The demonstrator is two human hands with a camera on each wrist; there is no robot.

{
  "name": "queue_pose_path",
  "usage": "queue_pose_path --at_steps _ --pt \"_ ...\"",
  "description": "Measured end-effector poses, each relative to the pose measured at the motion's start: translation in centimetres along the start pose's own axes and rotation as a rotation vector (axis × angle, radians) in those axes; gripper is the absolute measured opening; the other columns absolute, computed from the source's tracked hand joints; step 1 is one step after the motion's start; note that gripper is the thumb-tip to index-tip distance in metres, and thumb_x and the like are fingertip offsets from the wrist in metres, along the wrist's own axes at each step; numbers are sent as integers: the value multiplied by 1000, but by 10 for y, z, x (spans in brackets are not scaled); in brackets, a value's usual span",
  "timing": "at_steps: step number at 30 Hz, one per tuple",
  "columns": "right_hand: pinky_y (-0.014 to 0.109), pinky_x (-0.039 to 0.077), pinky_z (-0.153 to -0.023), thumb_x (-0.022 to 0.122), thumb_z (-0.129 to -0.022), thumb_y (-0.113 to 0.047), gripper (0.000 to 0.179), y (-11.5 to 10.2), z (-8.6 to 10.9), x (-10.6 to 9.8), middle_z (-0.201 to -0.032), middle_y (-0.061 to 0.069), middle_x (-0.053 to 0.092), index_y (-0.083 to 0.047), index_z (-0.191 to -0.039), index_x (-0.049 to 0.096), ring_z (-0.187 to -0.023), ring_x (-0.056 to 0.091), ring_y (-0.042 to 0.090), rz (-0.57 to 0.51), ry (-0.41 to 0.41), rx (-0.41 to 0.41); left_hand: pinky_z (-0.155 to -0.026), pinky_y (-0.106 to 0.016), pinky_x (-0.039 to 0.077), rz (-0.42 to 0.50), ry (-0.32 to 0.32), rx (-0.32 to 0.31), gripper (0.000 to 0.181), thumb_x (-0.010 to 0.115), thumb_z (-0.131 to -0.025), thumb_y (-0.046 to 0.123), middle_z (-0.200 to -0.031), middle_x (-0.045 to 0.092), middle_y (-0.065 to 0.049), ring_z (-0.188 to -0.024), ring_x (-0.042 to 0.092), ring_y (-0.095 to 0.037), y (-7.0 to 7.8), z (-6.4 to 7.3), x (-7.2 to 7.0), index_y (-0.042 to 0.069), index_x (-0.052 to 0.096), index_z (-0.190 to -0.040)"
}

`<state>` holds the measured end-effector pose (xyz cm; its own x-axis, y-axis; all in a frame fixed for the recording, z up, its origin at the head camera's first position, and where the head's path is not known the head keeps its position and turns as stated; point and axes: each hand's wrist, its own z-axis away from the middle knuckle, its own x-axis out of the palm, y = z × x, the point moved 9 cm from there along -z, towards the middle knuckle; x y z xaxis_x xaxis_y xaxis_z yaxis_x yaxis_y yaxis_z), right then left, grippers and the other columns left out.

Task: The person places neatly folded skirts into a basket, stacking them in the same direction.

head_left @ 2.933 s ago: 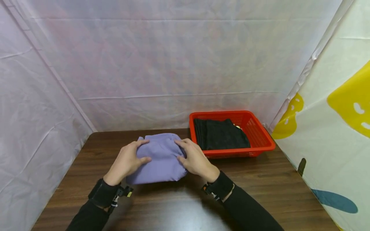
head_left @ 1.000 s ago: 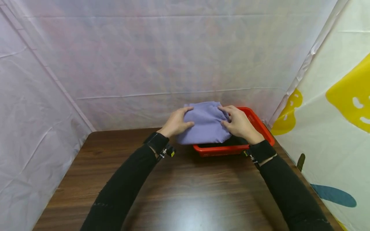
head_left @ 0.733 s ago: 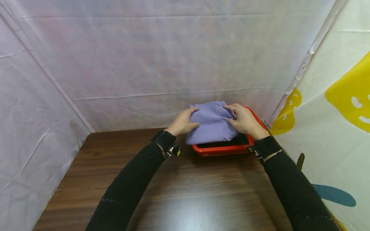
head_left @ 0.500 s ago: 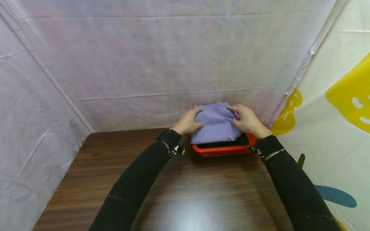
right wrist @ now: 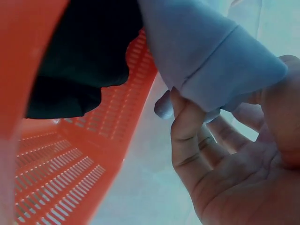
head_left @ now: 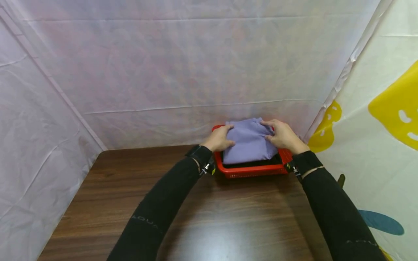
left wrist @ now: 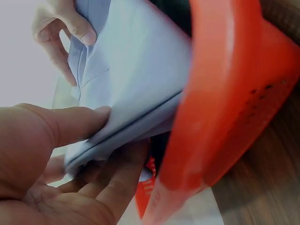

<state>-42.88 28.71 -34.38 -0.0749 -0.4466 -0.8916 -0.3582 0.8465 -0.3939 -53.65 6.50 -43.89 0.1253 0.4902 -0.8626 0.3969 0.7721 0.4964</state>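
A folded lavender garment [head_left: 249,141] is held between my two hands over the red basket [head_left: 254,170]. My left hand [head_left: 220,139] grips its left edge, thumb on top and fingers beneath, as the left wrist view shows on the folded cloth [left wrist: 136,61]. On the opposite edge my right hand [head_left: 284,137] pinches the garment; in the right wrist view its fingers curl under the cloth's corner [right wrist: 220,70]. Below lies a folded black cloth [right wrist: 89,56] inside the basket, mostly covered by the lavender one in the head view.
The slotted plastic basket stands at the back right of a brown wooden table [head_left: 137,181]. A pale fabric wall [head_left: 163,72] rises right behind it. At the right hangs a white sheet [head_left: 369,152] with yellow figures.
Both hands have carried the lavender garment from the table's middle rightward and over the basket. In the last half second it has shifted slightly right and lower, toward the black cloth.
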Motion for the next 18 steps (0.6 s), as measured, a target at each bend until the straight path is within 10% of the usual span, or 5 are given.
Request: queue_pose_path --at_steps 6,12,18 --pt "50 56 -87 83 -102 -4 71 8 4 21 -143 35 72 7 -167 57 -90 60 35 115 -186 9 -122 -39 58 23 -6 89 67 90 -101 26 -160 74 -11 -147 69 -22 28 46 -27 11 69 -162" --pt "69 55 -124 85 -103 -10 70 10 8 33 -160 37 66 12 -163 57 -124 70 45 132 -247 -2 -122 -43 58 115 15 146 52 80 -108 13 -159 74 -20 -144 71 -34 56 94 -60 1 70 -158" --pt "66 56 -120 82 -102 -15 63 6 3 35 -153 35 71 9 -157 65 -122 69 44 50 -159 -86 -105 -39 68 153 1 138 50 79 -111 10 -159 73 -20 -123 83 -29 55 105 -63 1 69 -159"
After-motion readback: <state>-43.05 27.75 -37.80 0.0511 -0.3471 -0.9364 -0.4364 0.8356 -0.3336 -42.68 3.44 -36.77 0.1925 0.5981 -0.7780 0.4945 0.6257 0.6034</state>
